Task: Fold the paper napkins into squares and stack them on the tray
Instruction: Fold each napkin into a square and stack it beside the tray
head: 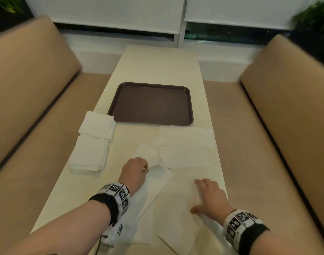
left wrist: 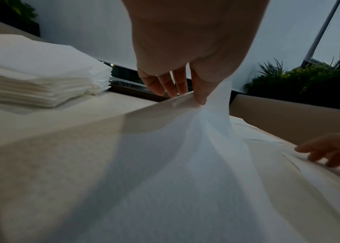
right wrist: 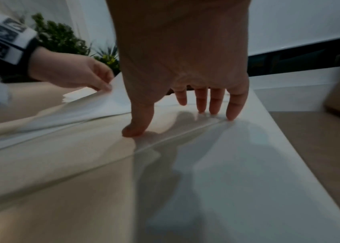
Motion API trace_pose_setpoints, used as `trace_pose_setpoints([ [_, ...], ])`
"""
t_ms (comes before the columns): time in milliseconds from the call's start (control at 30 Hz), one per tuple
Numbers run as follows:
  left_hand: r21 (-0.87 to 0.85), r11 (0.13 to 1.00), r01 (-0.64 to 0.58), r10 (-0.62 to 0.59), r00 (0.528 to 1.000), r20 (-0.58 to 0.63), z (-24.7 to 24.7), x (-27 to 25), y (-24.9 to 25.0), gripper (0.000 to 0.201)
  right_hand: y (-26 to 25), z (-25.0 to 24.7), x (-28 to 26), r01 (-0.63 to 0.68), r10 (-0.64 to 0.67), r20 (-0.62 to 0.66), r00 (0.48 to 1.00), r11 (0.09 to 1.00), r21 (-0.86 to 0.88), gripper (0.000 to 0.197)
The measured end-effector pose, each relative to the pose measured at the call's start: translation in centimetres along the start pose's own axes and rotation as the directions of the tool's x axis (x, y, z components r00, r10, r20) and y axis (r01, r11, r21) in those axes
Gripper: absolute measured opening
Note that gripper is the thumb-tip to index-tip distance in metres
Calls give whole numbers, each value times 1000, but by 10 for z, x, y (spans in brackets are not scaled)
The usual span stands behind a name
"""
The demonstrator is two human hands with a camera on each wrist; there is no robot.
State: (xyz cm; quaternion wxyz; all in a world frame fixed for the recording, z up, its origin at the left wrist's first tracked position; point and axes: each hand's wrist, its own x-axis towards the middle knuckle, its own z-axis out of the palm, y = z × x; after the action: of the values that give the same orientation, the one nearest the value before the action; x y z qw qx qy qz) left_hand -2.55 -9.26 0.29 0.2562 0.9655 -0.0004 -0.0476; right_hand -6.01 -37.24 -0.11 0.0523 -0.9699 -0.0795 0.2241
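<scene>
A large white paper napkin (head: 177, 205) lies unfolded at the near end of the table. My left hand (head: 135, 172) pinches its far left edge and lifts it off the table; in the left wrist view the thumb and fingers (left wrist: 198, 92) hold the raised napkin (left wrist: 185, 164). My right hand (head: 209, 196) lies flat with spread fingers (right wrist: 214, 105) pressing the napkin's right part (right wrist: 227, 164) down. The brown tray (head: 151, 103) sits bare in the middle of the table, beyond both hands.
Two stacks of folded white napkins (head: 95, 140) stand at the table's left edge, next to the tray. Loose flat napkins (head: 185, 146) lie right of centre, just before the tray. Tan bench seats (head: 28, 89) flank the narrow cream table (head: 157, 67).
</scene>
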Motion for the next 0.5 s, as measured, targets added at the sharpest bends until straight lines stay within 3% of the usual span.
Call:
trace_pose_setpoints([
  [100, -23, 996, 87, -85, 995, 60, 0, 0, 6, 2, 2, -4, 17, -187, 183, 41, 982, 969, 158, 90],
  [200, 91, 987, 135, -146, 982, 123, 0, 0, 15, 28, 0, -14, 26, -244, 218, 131, 967, 939, 242, 42],
  [300, 44, 998, -37, 31, 992, 125, -2, -2, 36, 48, 0, -23, 27, -177, 158, 130, 979, 973, 151, 16],
  [367, -98, 987, -125, 146, 955, 258, -2, -3, 57, 62, -2, -39, 27, -65, 31, 143, 989, 969, 237, 21],
  [433, -193, 977, -93, 170, 884, 435, 0, -3, 76, 75, -9, -68, 21, 69, -120, 133, 984, 938, 338, 28],
  [500, -267, 963, -22, 163, 839, 519, 4, -3, 89, 64, -15, -102, 15, 161, -202, 62, 977, 902, 401, 24],
])
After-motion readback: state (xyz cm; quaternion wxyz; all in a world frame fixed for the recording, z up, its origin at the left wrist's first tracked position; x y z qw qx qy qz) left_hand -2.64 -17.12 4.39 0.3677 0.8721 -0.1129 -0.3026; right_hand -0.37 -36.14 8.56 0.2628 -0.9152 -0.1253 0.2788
